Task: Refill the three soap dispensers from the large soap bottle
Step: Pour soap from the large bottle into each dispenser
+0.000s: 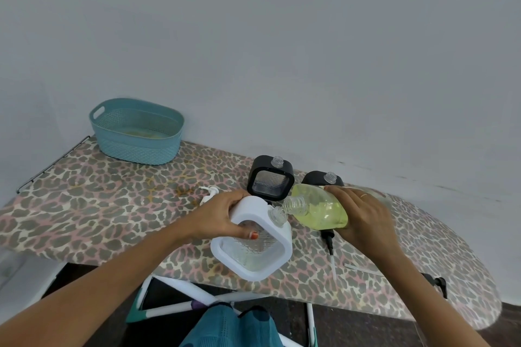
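A leopard-print ironing board (98, 205) is standing against a pale wall and carrying everything. A teal basket (138, 146) is sitting at its far left end. The large soap bottle (318, 208), holding yellow-green liquid, is lying tipped on its side above the board, its open mouth meeting the neck of the white dispenser (251, 208). The right grip (363, 220) is wrapping around the bottle's body. The left grip (222, 217) is clasping the white dispenser's top corner, tilting it toward the bottle near the board's front edge. Behind them, the first black dispenser (270, 177) is standing uncapped, and the second black dispenser (313, 177) is showing partly behind the bottle. A black pump (329, 239) is lying under the bottle, and a white pump (210, 194) is lying beyond the left grip.
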Motion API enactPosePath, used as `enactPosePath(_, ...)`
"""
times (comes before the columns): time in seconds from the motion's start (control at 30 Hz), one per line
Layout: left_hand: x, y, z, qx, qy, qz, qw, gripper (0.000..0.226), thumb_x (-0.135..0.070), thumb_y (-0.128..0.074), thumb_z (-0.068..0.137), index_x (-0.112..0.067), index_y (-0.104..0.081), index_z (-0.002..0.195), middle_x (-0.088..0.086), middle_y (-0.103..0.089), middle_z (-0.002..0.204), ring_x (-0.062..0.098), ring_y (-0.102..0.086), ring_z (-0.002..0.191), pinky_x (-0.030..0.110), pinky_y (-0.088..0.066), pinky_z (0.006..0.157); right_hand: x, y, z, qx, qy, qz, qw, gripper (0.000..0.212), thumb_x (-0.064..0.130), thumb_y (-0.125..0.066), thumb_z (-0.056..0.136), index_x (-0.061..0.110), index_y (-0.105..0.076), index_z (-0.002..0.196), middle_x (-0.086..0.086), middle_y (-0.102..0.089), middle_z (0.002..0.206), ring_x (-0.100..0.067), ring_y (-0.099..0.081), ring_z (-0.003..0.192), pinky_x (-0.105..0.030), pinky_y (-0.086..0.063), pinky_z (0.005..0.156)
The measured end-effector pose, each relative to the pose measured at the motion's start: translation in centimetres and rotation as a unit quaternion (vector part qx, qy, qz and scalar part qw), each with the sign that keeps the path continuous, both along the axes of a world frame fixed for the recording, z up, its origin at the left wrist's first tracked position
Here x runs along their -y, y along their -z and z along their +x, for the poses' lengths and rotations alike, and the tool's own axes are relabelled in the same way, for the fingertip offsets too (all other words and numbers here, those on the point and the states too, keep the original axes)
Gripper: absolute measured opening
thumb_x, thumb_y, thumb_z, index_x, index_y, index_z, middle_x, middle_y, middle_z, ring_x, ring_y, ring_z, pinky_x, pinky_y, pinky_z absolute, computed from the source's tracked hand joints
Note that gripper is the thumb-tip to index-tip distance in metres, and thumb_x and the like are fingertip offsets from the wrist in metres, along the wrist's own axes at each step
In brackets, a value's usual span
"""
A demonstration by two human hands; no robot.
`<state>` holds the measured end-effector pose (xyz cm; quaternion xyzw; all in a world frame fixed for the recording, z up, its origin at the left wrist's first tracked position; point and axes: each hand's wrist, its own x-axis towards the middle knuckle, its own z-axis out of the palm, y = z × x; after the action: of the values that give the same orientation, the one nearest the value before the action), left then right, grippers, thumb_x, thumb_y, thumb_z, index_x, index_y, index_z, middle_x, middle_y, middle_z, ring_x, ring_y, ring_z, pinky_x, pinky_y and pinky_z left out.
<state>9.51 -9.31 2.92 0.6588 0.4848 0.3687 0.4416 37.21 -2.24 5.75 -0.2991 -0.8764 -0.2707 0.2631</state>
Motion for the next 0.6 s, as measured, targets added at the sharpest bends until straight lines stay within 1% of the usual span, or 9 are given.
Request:
enactPosePath(0.1, 0.08, -0.02, 0.05, 0.004, -0.002, 0.001, 1.0, 0.042, -0.008, -0.079, 0.067, -0.031, -0.053, 0.09, -0.012, -0.06, 0.081, -0.008, -0.06, 0.071, 0.009, -0.045, 0.064, 0.01, -0.13, -0.02, 0.0, 0.0, 0.002, 1.0, 0.063, 0.023, -0.09, 0.05, 0.011, -0.059, 0.104, -0.005, -0.073, 0.092, -0.025, -0.07, 0.071, -0.029, -0.053, 0.056)
enactPosePath(0.2, 0.14, 0.08, 0.01, 0.014, -0.002, -0.001, 1.0, 0.043, -0.009, -0.079, 0.066, -0.03, -0.055, 0.094, -0.01, -0.062, 0.085, -0.006, -0.061, 0.075, 0.011, -0.047, 0.067, 0.02, -0.3, -0.02, 0.0, 0.0, 0.007, 1.0, 0.063, 0.021, -0.091, 0.048, 0.01, -0.061, 0.102, -0.005, -0.073, 0.091, -0.024, -0.07, 0.07, -0.029, -0.053, 0.056)
enactPosePath(0.33, 0.13, 0.21, 0.09, 0.015, -0.007, 0.002, 1.0, 0.043, -0.009, -0.079, 0.066, -0.031, -0.055, 0.093, -0.011, -0.061, 0.085, -0.006, -0.061, 0.075, 0.01, -0.046, 0.067, -0.13, -0.31, -0.01, -0.001, -0.002, 0.004, 1.0, 0.068, 0.018, -0.091, 0.047, 0.013, -0.056, 0.105, -0.003, -0.073, 0.092, -0.024, -0.07, 0.071, -0.029, -0.054, 0.055)
enactPosePath(0.53, 0.01, 0.63, 0.07, 0.01, -0.01, 0.011, 1.0, 0.045, -0.012, -0.08, 0.065, -0.032, -0.054, 0.097, -0.008, -0.062, 0.091, -0.002, -0.061, 0.082, 0.012, -0.049, 0.072, -0.19, -0.38, 0.14, -0.003, -0.005, 0.0, 1.0, 0.07, 0.017, -0.09, 0.048, 0.015, -0.053, 0.107, -0.003, -0.073, 0.093, -0.023, -0.07, 0.073, -0.028, -0.053, 0.058)
enactPosePath(0.6, 0.01, 0.61, 0.15, 0.013, -0.01, 0.014, 1.0, 0.045, -0.011, -0.08, 0.065, -0.032, -0.054, 0.096, -0.009, -0.062, 0.091, -0.003, -0.062, 0.081, 0.012, -0.049, 0.071, -0.19, -0.42, 0.17, -0.001, -0.004, -0.001, 1.0, 0.071, 0.016, -0.09, 0.047, 0.015, -0.053, 0.108, -0.003, -0.073, 0.094, -0.023, -0.07, 0.074, -0.028, -0.054, 0.059)
